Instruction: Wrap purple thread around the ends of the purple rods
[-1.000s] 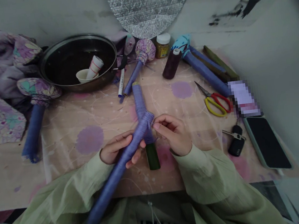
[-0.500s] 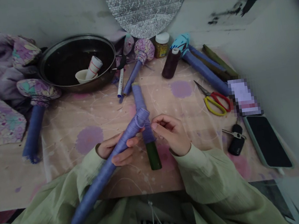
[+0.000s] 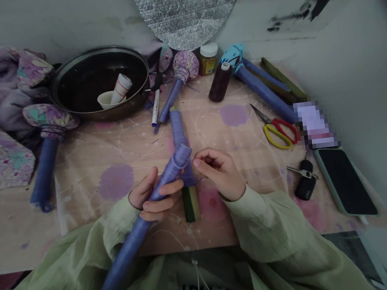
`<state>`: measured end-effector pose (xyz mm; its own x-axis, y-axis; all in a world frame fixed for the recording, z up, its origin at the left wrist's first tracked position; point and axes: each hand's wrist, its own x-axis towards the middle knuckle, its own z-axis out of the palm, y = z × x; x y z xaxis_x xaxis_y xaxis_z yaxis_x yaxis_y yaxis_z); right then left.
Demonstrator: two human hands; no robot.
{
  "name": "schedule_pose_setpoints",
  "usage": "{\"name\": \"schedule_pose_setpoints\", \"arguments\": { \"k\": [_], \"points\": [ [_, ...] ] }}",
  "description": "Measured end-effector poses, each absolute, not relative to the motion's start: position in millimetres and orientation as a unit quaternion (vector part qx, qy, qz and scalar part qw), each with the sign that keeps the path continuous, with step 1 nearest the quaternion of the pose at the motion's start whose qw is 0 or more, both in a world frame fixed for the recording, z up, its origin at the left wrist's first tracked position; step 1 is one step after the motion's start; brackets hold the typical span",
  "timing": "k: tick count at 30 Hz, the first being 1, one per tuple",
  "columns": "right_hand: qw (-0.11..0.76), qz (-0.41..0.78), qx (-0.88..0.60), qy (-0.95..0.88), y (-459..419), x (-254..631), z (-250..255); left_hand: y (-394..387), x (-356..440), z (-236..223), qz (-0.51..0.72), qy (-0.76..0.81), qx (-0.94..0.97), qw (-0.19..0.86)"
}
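My left hand (image 3: pixel 155 196) is wrapped round a long stick wound in purple thread (image 3: pixel 128 248), held at a slant. Its lower end rests toward my left sleeve, and its upper end has loose-looking loops. Close to that end, the thumb and finger of my right hand (image 3: pixel 219 170) pinch a thin thread that barely shows. Under the held stick lies a second stick (image 3: pixel 178 128), wound in purple over most of its length, with a bare green end (image 3: pixel 190 206) nearest me. The held stick and my left fingers hide part of it.
Red-and-yellow scissors (image 3: pixel 276 133), keys (image 3: pixel 304 181) and a phone (image 3: pixel 346 183) lie at right. Behind stand a dark thread cone (image 3: pixel 220 83), a jar (image 3: pixel 209 59) and a black pan (image 3: pixel 104 112). Cloth-headed purple sticks (image 3: pixel 44 169) lie around, near a marker (image 3: pixel 155 108).
The held stick has turned a little, its lower end shifting right, and my left fingers have changed their grip. The green end beneath has swung slightly left. My right hand has barely moved.
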<state>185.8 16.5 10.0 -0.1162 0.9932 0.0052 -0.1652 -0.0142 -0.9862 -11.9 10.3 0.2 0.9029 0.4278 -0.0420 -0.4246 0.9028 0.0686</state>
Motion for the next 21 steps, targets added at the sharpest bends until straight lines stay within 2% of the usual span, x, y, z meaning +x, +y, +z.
{"name": "schedule_pose_setpoints", "arguments": {
  "k": [5,13,21],
  "points": [
    [0.504,0.575,-0.434,-0.477,17,185,10,10,-10,-6,0.194,-0.027,0.023,0.980],
    [0.509,0.565,-0.425,-0.490,15,185,11,8,10,7,0.301,0.172,0.081,0.935],
    [0.510,0.558,-0.427,-0.496,14,186,13,8,12,-6,0.295,0.178,0.209,0.915]
  ]
}}
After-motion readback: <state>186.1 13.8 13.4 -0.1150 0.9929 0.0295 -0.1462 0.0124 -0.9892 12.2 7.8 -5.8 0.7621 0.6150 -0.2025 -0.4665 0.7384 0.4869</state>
